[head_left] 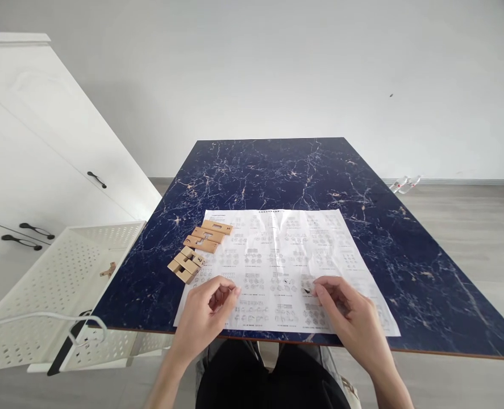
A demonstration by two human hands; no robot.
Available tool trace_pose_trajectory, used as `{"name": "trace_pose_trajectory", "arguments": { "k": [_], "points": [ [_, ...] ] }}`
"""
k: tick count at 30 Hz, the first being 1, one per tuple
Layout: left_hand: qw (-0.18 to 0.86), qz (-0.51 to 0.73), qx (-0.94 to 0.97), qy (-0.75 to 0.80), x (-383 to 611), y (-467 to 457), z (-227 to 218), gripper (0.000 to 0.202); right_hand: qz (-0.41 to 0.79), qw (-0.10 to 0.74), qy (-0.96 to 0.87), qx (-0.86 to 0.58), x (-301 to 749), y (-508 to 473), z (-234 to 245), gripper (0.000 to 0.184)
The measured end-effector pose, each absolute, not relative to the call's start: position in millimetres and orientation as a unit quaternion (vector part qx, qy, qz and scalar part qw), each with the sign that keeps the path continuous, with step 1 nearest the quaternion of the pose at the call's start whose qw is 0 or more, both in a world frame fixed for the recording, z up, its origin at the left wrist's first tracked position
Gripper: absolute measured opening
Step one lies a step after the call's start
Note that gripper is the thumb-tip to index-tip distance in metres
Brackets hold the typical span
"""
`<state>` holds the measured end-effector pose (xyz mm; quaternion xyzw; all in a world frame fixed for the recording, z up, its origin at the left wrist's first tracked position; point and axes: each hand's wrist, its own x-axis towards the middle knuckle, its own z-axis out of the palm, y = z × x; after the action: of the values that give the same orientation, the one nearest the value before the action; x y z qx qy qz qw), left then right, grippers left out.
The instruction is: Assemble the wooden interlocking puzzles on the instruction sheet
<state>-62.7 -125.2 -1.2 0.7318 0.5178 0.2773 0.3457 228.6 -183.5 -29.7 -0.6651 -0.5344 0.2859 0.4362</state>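
The print on the sheet is too small to read, and both hands cover parts of it. The left hand curls some fingers out of sight, so whether it holds anything cannot be told. A dark patch at the tips of the right hand is too tiny to name. The blocks hide some of the sheet's left edge. Both forearms and the lap are cut off at the near side, the table at its near right corner, the cabinet and cable at left. Clear objects beyond the table's right side are too small to identify.
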Motion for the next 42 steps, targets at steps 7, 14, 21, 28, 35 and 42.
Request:
{"name": "trace_pose_trajectory", "arguments": {
  "k": [7, 14, 21, 28, 35, 42],
  "points": [
    [0.338, 0.279, 0.734, 0.518, -63.1, -124.9, -3.0, 0.034, 0.295, 0.428, -0.536, -0.665, 230.1, -185.0, -32.7, 0.035],
    [0.335, 0.278, 0.73, 0.527, -63.8, -127.0, -7.0, 0.033, 0.291, 0.442, -0.533, -0.66, 230.0, -185.9, -32.3, 0.035],
    [0.319, 0.28, 0.737, 0.526, -63.8, -125.0, -7.2, 0.031, 0.292, 0.44, -0.533, -0.661, 230.1, -186.1, -32.5, 0.037],
    [0.309, 0.276, 0.742, 0.527, -62.4, -125.4, -5.8, 0.031, 0.281, 0.439, -0.538, -0.663, 229.2, -186.7, -32.1, 0.035],
    [0.295, 0.274, 0.755, 0.517, -60.7, -125.7, -3.3, 0.03, 0.281, 0.43, -0.542, -0.665, 230.8, -186.9, -32.4, 0.035],
    [0.193, 0.269, 0.799, 0.502, -81.0, -104.5, 17.5, 0.024, 0.279, 0.428, -0.552, -0.659, 231.7, -187.5, -32.6, 0.036]
  ]
}}
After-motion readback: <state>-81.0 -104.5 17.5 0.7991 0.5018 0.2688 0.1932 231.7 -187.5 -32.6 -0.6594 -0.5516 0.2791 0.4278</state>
